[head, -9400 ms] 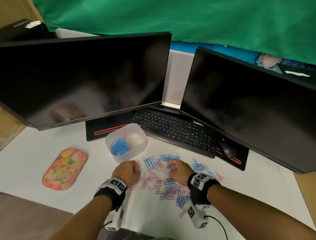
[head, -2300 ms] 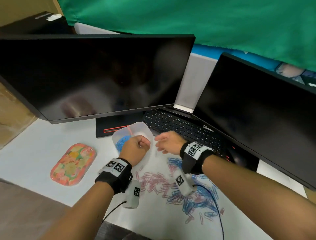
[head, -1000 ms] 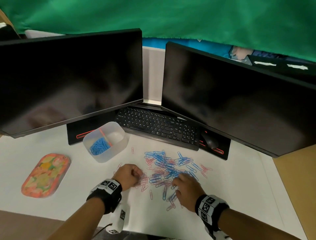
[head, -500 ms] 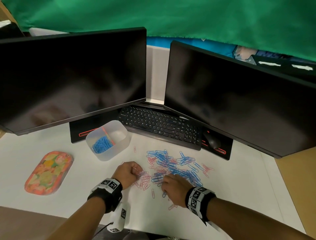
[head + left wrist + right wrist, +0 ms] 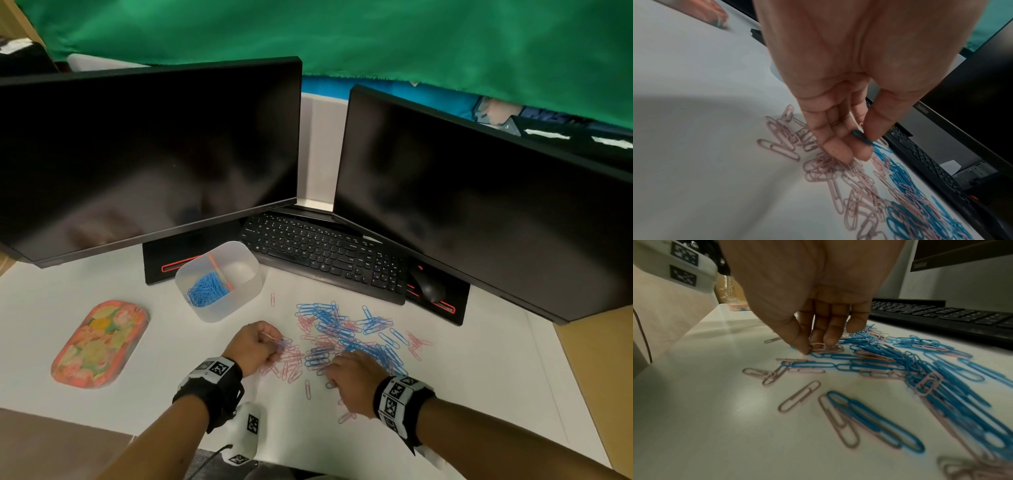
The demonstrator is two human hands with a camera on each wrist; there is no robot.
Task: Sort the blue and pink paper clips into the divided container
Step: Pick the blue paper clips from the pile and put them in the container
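Note:
Blue and pink paper clips (image 5: 346,339) lie scattered on the white table in front of the keyboard. The translucent divided container (image 5: 219,279) stands to the left, with blue clips (image 5: 205,291) in its left compartment; the right compartment looks bare. My left hand (image 5: 270,344) hovers over the pile's left edge and pinches a blue clip (image 5: 863,138) between thumb and fingers. My right hand (image 5: 329,368) reaches down into the pile, its thumb and fingers closing round a pink clip (image 5: 818,346) that lies on the table.
A black keyboard (image 5: 325,253) and mouse (image 5: 426,284) sit behind the pile under two dark monitors (image 5: 147,154). A flowered oval tray (image 5: 99,342) lies at the left. One pink clip (image 5: 273,299) lies alone near the container.
Since a second ago my right hand has moved left and nearer the pile's middle. My left hand stays at the pile's left edge, now pinching a blue clip.

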